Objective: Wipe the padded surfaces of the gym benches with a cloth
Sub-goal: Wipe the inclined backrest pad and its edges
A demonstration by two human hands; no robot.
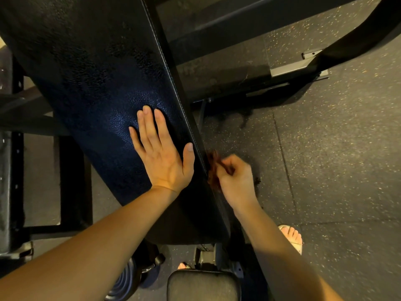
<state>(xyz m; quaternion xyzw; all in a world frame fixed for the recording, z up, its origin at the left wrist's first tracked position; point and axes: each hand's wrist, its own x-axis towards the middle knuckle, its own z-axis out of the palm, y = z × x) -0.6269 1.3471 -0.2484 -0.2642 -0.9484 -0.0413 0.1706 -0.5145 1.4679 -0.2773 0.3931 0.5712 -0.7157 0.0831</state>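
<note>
While a small seat pad (201,285) is cut off at the lower edge, the right hand (235,179) holds a reddish-brown cloth (213,170) against the side edge of the long black pad (97,83), fingers curled round it. The cloth is blurred and half hidden. The left hand (161,153) lies flat on the pad's top, fingers straight and slightly spread. The pad's far end is lost in shadow.
</note>
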